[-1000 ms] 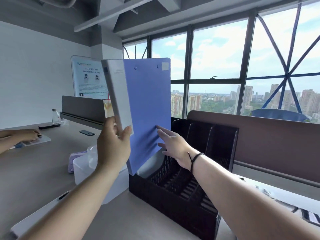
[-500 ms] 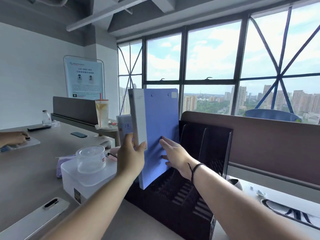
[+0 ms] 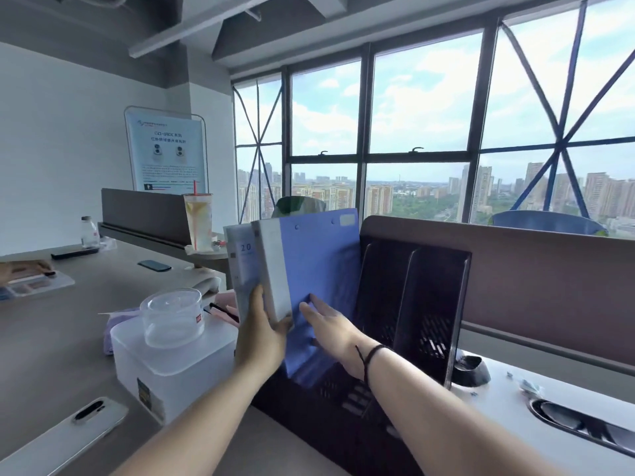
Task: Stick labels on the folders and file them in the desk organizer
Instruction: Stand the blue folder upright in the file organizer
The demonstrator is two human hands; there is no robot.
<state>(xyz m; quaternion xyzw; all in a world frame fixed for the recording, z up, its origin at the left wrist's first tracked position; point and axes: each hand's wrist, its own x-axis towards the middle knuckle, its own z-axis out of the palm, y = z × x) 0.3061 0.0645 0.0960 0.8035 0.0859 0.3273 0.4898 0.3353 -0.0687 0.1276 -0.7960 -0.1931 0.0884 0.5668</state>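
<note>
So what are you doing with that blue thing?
A person is filing a blue folder into a black desk organizer. The left hand grips the folder's white spine, and the right hand lies flat on its cover. The folder's bottom is in the organizer's left-most slot, beside another folder already standing there.

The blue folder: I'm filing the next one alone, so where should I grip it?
Grip the blue folder low on its white spine, from the front-left, as the left hand does. It stands upright, spine toward you, entering the desk organizer.
</note>
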